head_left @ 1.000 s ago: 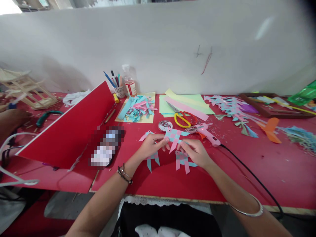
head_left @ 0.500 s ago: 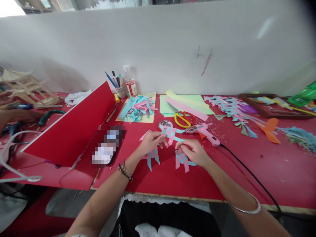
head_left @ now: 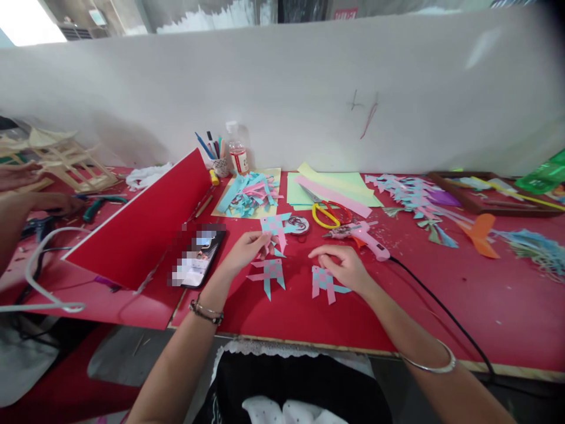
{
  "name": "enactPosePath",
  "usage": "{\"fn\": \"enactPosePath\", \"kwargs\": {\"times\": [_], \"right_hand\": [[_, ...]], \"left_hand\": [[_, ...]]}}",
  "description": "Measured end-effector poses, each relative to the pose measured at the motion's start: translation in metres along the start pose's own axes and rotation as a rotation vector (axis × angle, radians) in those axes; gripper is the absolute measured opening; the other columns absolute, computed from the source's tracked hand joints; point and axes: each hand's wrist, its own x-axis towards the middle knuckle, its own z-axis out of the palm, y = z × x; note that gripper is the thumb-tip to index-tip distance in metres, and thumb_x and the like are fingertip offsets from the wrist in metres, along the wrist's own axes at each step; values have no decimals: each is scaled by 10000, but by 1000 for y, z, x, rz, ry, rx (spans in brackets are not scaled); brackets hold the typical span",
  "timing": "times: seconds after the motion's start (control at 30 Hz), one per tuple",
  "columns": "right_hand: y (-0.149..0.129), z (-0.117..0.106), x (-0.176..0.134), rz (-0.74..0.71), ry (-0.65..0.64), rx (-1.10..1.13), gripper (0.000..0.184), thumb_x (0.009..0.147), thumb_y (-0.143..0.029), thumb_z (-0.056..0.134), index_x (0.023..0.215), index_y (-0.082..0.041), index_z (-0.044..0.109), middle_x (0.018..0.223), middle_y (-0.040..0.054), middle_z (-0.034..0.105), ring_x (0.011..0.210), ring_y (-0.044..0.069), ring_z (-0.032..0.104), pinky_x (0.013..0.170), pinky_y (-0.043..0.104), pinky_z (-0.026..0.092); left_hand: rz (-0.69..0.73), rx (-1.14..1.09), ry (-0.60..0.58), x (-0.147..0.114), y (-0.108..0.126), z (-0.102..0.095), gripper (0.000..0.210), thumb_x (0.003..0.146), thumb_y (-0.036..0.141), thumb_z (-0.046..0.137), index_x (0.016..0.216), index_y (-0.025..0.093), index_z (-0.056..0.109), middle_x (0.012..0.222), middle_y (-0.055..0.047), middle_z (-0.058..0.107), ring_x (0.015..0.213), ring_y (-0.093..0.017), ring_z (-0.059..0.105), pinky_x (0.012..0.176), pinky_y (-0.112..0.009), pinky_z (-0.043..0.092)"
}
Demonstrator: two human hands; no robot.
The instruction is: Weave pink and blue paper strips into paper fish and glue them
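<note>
Between its thumb and fingers, my left hand (head_left: 242,254) grips a woven paper fish (head_left: 276,225) of pink and light-blue strips, held up over the red tabletop. A second woven fish (head_left: 274,270) lies flat just below that hand. My right hand (head_left: 346,268) hovers with its index finger stretched out and the other fingers loosely bent; nothing shows in it. Partly under this hand lies a third woven fish (head_left: 324,284). A pink glue gun (head_left: 368,237) rests beyond my right hand, beside scissors (head_left: 326,215) with yellow and red handles.
A phone (head_left: 203,259) and a tilted red board (head_left: 145,229) stand to the left. Behind are a pile of paper strips (head_left: 251,191), coloured sheets (head_left: 353,182), and a bottle (head_left: 238,153). The glue gun's cable (head_left: 441,312) crosses the right. Another person's hand (head_left: 57,203) is far left.
My left hand has moved left with the woven fish, away from my right hand. My right hand has come off that fish's blue strip and stays near the fish on the table.
</note>
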Motion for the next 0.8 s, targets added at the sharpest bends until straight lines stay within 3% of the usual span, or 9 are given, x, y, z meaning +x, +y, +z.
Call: {"fn": "enactPosePath", "kwargs": {"times": [0.13, 0.3, 0.5, 0.67, 0.8], "right_hand": [[3, 1, 0, -16, 10, -20, 228, 731, -152, 429, 778, -163, 652, 706, 12, 659, 519, 92, 513, 506, 204, 392], [2, 1, 1, -30, 13, -29, 227, 732, -163, 431, 770, -163, 655, 710, 15, 664, 545, 97, 526, 522, 205, 401], [4, 1, 1, -35, 15, -30, 227, 730, -165, 429, 774, -167, 651, 711, 14, 663, 542, 96, 523, 525, 206, 399], [3, 1, 1, -45, 12, -44, 216, 730, -145, 422, 767, -163, 634, 669, 5, 642, 534, 94, 520, 532, 203, 395], [1, 0, 0, -96, -36, -105, 208, 734, -126, 418, 761, -167, 620, 722, 16, 654, 573, 99, 538, 570, 211, 403]], "left_hand": [[-23, 74, -4, -7, -2, -10, 370, 782, 430, 408, 746, 106, 583, 626, -17, 562, 483, -72, 462, 480, -200, 361], [-94, 580, 84, -8, -7, -13, 459, 836, 406, 244, 800, 128, 608, 696, -45, 630, 499, -96, 497, 520, -216, 382], [-206, 939, 290, -7, -9, -10, 359, 782, 381, 387, 579, 157, 579, 658, -97, 630, 663, -202, 570, 553, -255, 341], [-289, 1107, 404, -10, -5, -6, 297, 762, 396, 440, 690, 155, 598, 712, -126, 635, 708, -258, 595, 555, -275, 350], [-146, 1138, 371, -16, 3, -4, 266, 795, 378, 424, 858, 175, 584, 805, -95, 629, 734, -226, 586, 573, -270, 378]]}}
